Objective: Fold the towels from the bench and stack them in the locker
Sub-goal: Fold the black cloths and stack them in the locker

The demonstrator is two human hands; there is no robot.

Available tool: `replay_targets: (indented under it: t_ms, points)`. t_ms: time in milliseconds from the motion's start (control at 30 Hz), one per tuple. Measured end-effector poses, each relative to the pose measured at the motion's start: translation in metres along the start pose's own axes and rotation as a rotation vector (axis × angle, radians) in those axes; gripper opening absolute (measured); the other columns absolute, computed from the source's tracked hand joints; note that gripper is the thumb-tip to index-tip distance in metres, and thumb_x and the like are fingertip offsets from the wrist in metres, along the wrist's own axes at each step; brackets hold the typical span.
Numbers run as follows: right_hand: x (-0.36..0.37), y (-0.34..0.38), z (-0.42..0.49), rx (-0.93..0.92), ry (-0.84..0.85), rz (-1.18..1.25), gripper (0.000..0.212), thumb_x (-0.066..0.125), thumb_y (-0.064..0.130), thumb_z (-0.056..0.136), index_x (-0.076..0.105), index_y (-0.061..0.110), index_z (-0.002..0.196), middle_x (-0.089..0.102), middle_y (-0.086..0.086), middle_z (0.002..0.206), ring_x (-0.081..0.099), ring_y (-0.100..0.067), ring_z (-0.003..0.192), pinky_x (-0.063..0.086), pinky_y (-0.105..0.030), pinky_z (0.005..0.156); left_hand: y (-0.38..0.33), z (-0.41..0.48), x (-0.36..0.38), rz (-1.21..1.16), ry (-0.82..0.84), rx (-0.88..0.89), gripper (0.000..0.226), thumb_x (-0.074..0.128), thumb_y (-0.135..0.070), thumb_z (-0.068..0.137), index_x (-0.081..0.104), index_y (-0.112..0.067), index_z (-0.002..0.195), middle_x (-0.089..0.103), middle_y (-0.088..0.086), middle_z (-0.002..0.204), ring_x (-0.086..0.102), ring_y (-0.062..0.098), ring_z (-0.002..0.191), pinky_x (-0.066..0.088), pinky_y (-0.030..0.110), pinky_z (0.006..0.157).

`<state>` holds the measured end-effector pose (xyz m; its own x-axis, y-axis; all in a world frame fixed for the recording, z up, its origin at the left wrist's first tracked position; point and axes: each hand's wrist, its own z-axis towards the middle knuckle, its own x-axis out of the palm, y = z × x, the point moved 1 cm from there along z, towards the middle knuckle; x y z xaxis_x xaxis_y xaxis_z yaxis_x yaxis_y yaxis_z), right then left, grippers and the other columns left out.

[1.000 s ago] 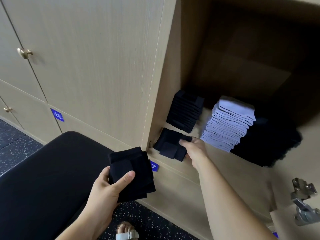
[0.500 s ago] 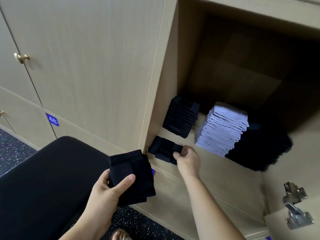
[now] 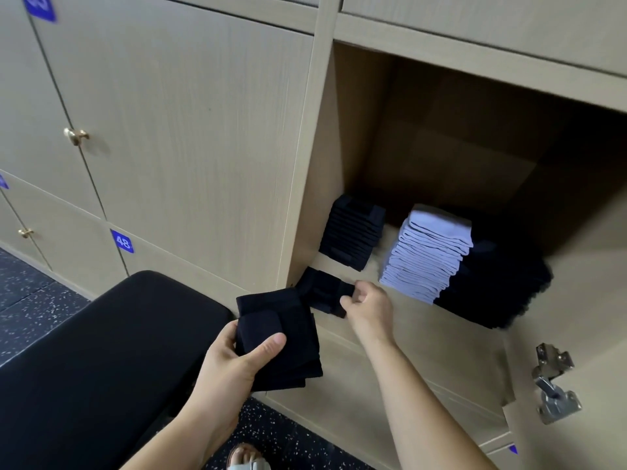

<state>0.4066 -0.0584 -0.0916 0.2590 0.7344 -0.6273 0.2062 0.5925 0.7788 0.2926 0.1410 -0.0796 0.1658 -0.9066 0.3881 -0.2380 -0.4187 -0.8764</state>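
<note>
Since a second ago, my right hand (image 3: 368, 307) has drawn the small black towel (image 3: 320, 290) closer to the front left corner of the locker (image 3: 441, 337). My left hand (image 3: 234, 364) has brought the second black towel (image 3: 288, 344) up toward that same corner.

On the right hand I see the fingers curled in, pinching the right end of the small towel against the thumb. That towel is folded into a short, thick bundle with a band of cloth wrapped across its middle. It lies on the locker floor just inside the front edge, beside the left wall.

On the left hand the thumb lies flat across the top of the second towel and the fingers grip it from below. This towel is plain black, folded to a rough square, with a smaller flap on top and layered edges showing at its lower right. It hangs in the air over the gap between the counter (image 3: 101, 351) and the locker front. Its upper corner meets the small towel in my view, and I cannot tell whether they touch.

Deeper in the locker stand a leaning black stack (image 3: 353, 232), a taller pale lilac stack (image 3: 427, 256) and a dark stack (image 3: 502, 286) pressed against its right side.
</note>
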Motion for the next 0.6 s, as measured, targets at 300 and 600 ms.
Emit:
replay_targets:
  t_ms: [300, 600]
  points:
    - [-0.065, 0.084, -0.093, -0.401, 0.511, 0.097, 0.037, 0.071, 0.019, 0.084, 0.065, 0.022, 0.120, 0.069, 0.009, 0.107, 0.059, 0.004, 0.104, 0.039, -0.004, 0.086, -0.015, -0.060, 0.008, 0.032, 0.090, -0.046, 0.053, 0.082, -0.014, 0.069, 0.062, -0.006, 0.117, 0.072, 0.018, 0.109, 0.070, 0.039, 0.098, 0.056, 0.058, 0.084]
    - [-0.069, 0.084, -0.123, -0.326, 0.612, 0.053, 0.010, 0.072, 0.026, 0.082, 0.067, 0.027, 0.091, 0.066, 0.011, 0.090, 0.061, -0.001, 0.084, 0.051, -0.023, 0.081, -0.022, -0.103, 0.011, -0.015, 0.154, -0.071, 0.048, 0.077, -0.008, 0.076, 0.061, -0.007, 0.122, 0.071, 0.020, 0.112, 0.069, 0.041, 0.099, 0.059, 0.050, 0.076]
